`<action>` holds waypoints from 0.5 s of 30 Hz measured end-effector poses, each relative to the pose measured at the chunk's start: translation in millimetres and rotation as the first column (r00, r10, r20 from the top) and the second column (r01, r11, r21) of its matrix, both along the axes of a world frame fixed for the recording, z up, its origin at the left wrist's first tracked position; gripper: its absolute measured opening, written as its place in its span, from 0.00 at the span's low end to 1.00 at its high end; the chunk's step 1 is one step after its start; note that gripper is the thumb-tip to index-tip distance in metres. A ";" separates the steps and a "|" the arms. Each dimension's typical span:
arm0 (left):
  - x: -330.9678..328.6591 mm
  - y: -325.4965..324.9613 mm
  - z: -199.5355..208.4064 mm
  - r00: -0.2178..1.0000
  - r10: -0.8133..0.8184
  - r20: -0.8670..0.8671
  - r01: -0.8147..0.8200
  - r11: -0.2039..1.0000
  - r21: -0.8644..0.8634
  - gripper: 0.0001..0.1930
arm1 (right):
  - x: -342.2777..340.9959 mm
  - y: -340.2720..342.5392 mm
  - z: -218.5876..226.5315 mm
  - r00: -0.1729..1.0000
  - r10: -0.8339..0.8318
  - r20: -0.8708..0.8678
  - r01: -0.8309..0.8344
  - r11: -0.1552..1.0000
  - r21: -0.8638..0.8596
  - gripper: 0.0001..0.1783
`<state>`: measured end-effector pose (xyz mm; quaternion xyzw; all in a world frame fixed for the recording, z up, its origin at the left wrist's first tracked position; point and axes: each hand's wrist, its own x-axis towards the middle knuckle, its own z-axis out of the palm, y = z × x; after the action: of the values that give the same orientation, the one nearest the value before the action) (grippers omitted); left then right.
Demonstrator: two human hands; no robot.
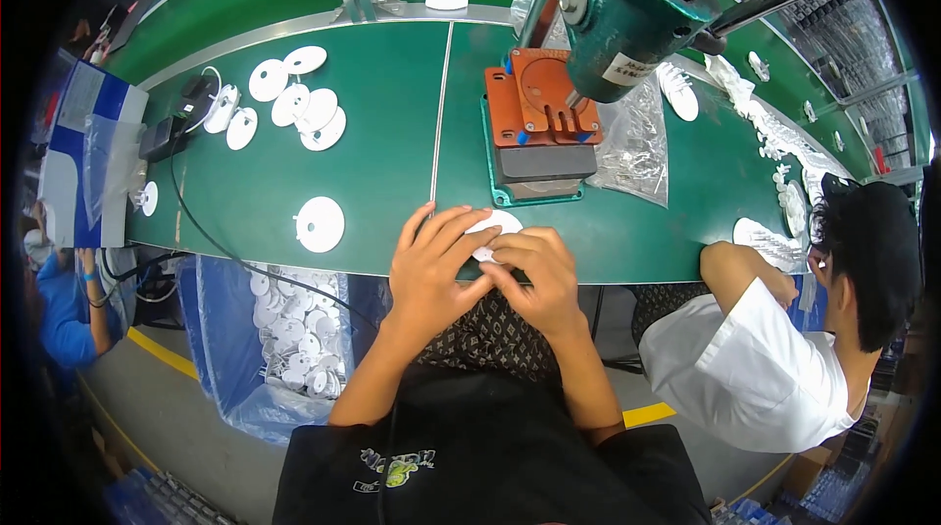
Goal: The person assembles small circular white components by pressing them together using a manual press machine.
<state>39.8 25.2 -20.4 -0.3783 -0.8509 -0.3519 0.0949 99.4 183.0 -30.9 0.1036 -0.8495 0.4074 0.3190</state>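
A white disc lies at the near edge of a green worktable, directly in front of the seated worker and partly hidden by fingers. It sits just beyond the meeting fingertips, between the two hands — neither clearly the nearer. Being round, it has no true long axis; the sliver on show looks broader from left to right, and which way it faces cannot be told.

Just on the body side of it, a small white piece shows at the fingertips; whether it is part of the disc is hidden. The right hand, coming in from the right, has thumb and curled fingers pinched together on that piece. The left hand reaches in from the left, fingers slanting away and to the right over the disc; whether they grip or merely steady it cannot be told.

Straight beyond the hands and slightly right stands an orange fixture on a dark block, beneath a green press head — well clear of the fingers. A lone disc rests to the left, its prongs pointing left. At right, a co-worker in a white shirt leans in at the same table.
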 end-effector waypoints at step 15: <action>-37.6 45.5 56.9 0.956 -0.021 -0.292 0.108 0.953 0.284 0.16 | 3.5 2.6 -7.0 0.962 -0.175 0.211 0.271 0.729 -0.629 0.09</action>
<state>2.2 70.8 36.5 -0.4345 -0.7528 -0.4202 0.2606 103.0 185.6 -37.8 -0.1452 -0.6803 0.6420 0.3224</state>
